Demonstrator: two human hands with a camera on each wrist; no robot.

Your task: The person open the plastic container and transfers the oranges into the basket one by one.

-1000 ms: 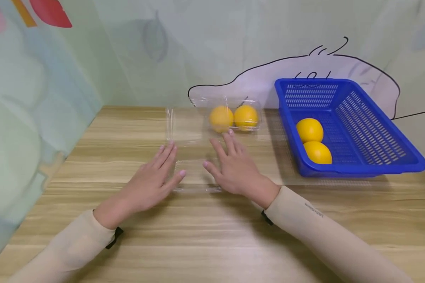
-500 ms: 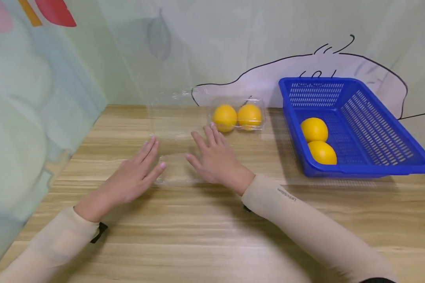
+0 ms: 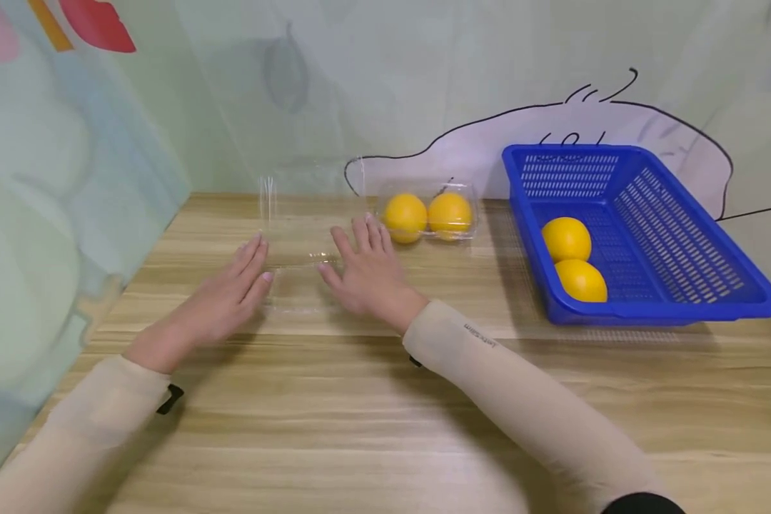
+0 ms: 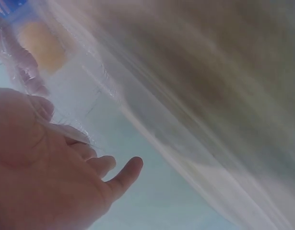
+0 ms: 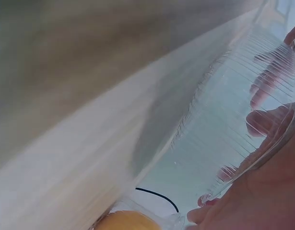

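A clear plastic clamshell box (image 3: 298,289) stands on the wooden table with its lid (image 3: 311,193) raised at the back. My left hand (image 3: 221,303) lies along the box's left side, fingers extended. On the opposite side, my right hand (image 3: 369,275) rests its spread, nearly straight fingers against the wall. Both wrist views show fingers through or beside the clear plastic (image 5: 219,110). Right behind the right fingertips sits a second clear box (image 3: 474,214) with two oranges (image 3: 450,215) in it.
At the right stands a blue plastic basket (image 3: 649,312) with two more oranges (image 3: 567,239) against its left wall. A printed backdrop (image 3: 231,93) rises behind the table (image 3: 334,428) and along its left edge.
Both hands and the open clamshell box between them have shifted left and a little towards the back, away from in front of the filled box. The basket and oranges have stayed put.
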